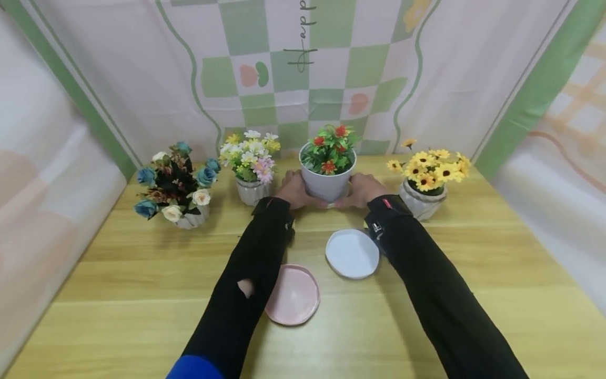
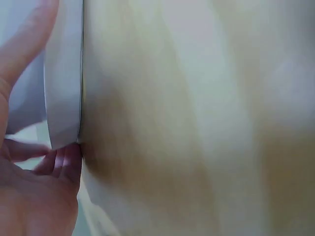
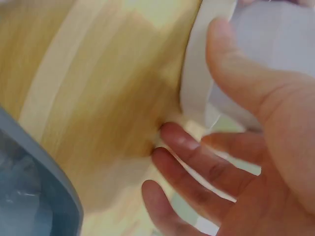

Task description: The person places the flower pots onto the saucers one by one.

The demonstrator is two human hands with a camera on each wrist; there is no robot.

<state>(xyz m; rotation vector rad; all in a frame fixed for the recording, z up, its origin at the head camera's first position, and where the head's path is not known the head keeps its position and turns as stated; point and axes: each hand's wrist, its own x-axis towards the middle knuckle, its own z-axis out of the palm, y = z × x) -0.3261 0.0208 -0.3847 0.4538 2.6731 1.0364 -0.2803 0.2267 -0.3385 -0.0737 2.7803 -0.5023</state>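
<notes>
A white flowerpot [image 1: 327, 183] with a green plant and red flowers [image 1: 328, 167] stands at the middle back of the table. Low on its left side, my left hand [image 1: 294, 190] grips it; my right hand [image 1: 362, 190] holds the right side. In the left wrist view, the thumb lies along the pale pot and fingertips touch the rim of a shallow white base [image 2: 64, 88]. The right wrist view has the thumb [image 3: 224, 44] on the same base's rim, while other fingers [image 3: 192, 182] spread near the table. Both palms are partly hidden from the head view.
Left of the pot are a pot of white, yellow and pink flowers [image 1: 253, 158] and one of blue and cream roses [image 1: 172, 184]. Yellow flowers [image 1: 433, 168] stand right. A white saucer [image 1: 352, 253] and a pink saucer [image 1: 294, 296] lie nearer. A patterned cloth [image 1: 293, 79] hangs behind.
</notes>
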